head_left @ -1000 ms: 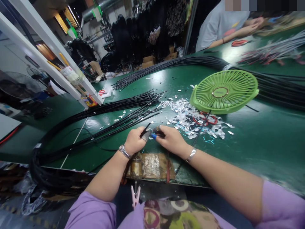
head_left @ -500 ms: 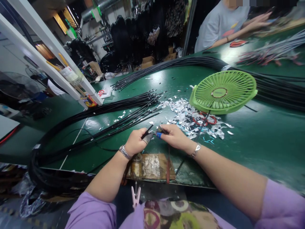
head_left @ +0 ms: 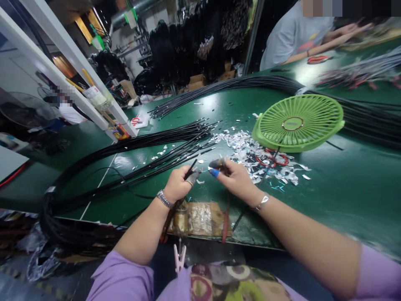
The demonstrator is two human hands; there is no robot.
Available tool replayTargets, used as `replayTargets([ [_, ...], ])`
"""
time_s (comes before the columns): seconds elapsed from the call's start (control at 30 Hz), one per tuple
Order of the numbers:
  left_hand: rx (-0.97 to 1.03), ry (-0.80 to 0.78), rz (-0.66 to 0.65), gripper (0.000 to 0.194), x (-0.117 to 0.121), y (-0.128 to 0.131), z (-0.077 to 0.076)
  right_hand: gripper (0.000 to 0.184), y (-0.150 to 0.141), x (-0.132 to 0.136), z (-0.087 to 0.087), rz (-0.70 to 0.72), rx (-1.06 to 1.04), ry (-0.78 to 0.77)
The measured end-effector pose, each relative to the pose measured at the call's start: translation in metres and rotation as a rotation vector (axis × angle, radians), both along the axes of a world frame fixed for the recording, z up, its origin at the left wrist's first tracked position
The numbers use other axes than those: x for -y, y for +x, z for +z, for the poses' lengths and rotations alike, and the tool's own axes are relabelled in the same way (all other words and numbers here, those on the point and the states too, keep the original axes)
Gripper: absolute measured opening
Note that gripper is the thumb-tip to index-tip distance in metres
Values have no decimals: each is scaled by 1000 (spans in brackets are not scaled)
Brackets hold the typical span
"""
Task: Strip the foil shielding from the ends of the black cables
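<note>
My left hand (head_left: 179, 184) is closed round a black cable (head_left: 192, 166), whose dark length pokes up between thumb and fingers. Grey covers sit on some of its fingertips. A thin pale-blue wire (head_left: 204, 171) spans the small gap between the two hands. Opposite it, my right hand (head_left: 234, 177) is pinched, with a blue wrap on the thumb and dark covers on the fingers. A tiny whitish bit shows at its fingertips, too small to name. Just beyond the hands lies a heap of foil scraps (head_left: 233, 144). Below them a taped wooden block (head_left: 203, 219) sits at the table edge.
A green fan (head_left: 297, 121) stands over the scraps, with red-handled scissors (head_left: 282, 159) beneath it. Black cable bundles (head_left: 150, 138) curve along the left; another bundle (head_left: 257, 79) runs across the back. A co-worker (head_left: 285, 37) sits at the far right.
My right hand has drawn away to the right, widening the gap from my left hand, and the pale-blue wire shows between them. My left hand stays nearly in place.
</note>
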State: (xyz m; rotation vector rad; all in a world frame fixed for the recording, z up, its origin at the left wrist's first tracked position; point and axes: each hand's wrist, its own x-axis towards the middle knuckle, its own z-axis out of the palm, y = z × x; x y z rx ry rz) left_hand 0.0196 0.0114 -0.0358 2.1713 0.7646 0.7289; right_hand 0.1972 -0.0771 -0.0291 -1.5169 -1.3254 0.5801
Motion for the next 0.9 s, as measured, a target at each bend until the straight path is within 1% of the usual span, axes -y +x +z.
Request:
replayTargets([
  [0.07,-16,18,-1,23,0,0,-1,11,-1,2,-2,1,185,47],
  [0.13,-22,31,-5,24,0,0,-1,10,-2,2,-4,7,304,58],
  [0.2,-18,36,-10,25,1,0,-2,15,-5,1,-6,19,351,44],
  [0.27,-9,41,-15,25,1,1,-2,19,-9,0,-8,50,328,23],
  [0.33,-4,44,-13,24,1,1,-3,21,-13,-1,-8,106,233,-2],
  [0.43,-13,40,5,24,0,1,-3,19,-14,0,-8,166,43,-51],
  [0.5,-16,40,13,22,0,0,-3,18,-11,-1,-8,154,-29,-74],
  [0.67,-51,71,-26,19,0,1,-3,24,-10,-4,-11,117,-92,-121],
  [0.77,-72,92,-73,19,1,0,-3,28,-14,-5,-10,116,-242,-139],
  [0.83,-64,91,-128,20,1,-1,-1,33,-15,-4,-9,168,-388,-219],
  [0.9,-39,80,-202,23,2,-2,1,39,-14,-3,-8,261,-570,-351],
])
